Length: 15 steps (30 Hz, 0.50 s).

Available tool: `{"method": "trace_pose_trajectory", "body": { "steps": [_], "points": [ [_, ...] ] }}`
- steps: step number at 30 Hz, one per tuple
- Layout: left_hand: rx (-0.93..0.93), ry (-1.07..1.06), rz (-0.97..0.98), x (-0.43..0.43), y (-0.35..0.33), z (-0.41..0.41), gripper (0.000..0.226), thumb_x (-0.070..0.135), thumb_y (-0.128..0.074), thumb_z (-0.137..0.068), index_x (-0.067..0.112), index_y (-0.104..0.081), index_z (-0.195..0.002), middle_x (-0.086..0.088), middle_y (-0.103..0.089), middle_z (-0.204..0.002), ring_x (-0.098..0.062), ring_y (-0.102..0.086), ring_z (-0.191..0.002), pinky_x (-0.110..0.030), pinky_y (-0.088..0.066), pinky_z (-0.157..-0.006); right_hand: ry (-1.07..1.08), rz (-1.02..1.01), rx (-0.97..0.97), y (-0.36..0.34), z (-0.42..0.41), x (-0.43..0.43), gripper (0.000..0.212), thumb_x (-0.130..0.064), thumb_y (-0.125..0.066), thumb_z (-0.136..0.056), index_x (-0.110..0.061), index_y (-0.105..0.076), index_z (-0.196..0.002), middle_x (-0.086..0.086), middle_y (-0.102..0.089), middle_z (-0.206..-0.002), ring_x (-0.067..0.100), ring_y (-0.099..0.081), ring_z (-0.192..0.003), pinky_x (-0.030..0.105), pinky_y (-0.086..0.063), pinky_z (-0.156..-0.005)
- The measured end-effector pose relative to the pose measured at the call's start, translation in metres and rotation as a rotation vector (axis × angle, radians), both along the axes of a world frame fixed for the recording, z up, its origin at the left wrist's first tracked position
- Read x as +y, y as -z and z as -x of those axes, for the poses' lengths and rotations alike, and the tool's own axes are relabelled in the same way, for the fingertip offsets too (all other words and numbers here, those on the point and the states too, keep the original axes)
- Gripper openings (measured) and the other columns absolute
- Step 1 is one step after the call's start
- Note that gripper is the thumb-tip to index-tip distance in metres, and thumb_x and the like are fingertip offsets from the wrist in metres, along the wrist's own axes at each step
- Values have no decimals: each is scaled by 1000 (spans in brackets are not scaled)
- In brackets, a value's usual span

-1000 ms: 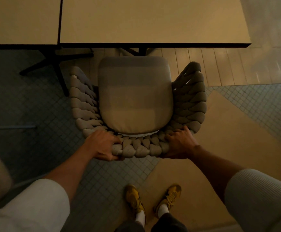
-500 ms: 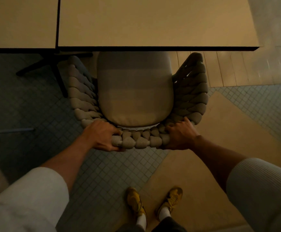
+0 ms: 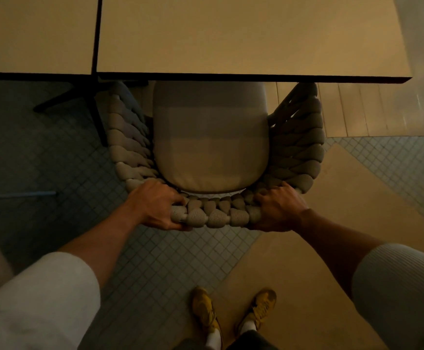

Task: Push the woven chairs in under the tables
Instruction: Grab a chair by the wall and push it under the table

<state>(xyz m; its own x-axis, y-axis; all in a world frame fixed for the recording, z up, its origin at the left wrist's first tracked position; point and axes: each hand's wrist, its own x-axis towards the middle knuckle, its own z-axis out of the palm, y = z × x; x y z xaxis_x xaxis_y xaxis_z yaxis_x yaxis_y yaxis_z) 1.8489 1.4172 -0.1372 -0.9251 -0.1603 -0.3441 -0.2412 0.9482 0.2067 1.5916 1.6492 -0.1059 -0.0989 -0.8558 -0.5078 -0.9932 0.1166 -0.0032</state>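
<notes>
A woven chair (image 3: 299, 145) with thick braided rope arms and a pale seat cushion (image 3: 210, 142) stands in front of me. Its front end and armrest tips are tucked beneath the beige table (image 3: 243, 36). My left hand (image 3: 155, 205) grips the left part of the braided backrest rim. My right hand (image 3: 279, 208) grips the right part of the same rim. Both hands have fingers curled over the rope.
A second beige table (image 3: 34, 34) adjoins on the left, with a dark splayed table base (image 3: 79, 102) on the tiled floor beneath. My feet in yellow shoes (image 3: 205, 311) stand behind the chair. Pale floorboards (image 3: 357, 109) lie to the right.
The chair has slid forward under the table; the cushion's front edge, earlier clear of the tabletop, is now covered by it. Both hands kept their grip on the backrest.
</notes>
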Motion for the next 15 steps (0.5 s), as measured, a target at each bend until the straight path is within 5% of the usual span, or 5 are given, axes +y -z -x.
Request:
{"method": "trace_pose_trajectory", "body": {
  "steps": [9, 13, 15],
  "points": [
    [-89, -47, 169, 21, 3, -7, 58, 79, -39, -67, 54, -65, -113, 14, -73, -98, -16, -68, -88, -31, -46, -73, 70, -56, 31, 10, -2, 4, 78, -99, -33, -64, -48, -66, -114, -16, -69, -114, 16, -63, -112, 45, -37, -100],
    [54, -401, 217, 66, -8, -24, 52, 62, -51, -69, 26, -72, -101, 0, -74, -104, -25, -62, -105, -44, -39, -103, 226, -31, 106, 10, -20, 18, 82, -90, -39, -61, -42, -66, -122, -5, -59, -136, 28, -41, -136, 56, -25, -111],
    [114, -487, 205, 103, -15, -30, 53, 52, -64, -76, 21, -67, -119, -3, -67, -127, -27, -52, -126, -52, -30, -116, 361, 116, 121, 9, -40, 34, 85, -82, -54, -67, -29, -60, -133, 7, -50, -147, 35, -30, -145, 59, -20, -120]
  ]
}}
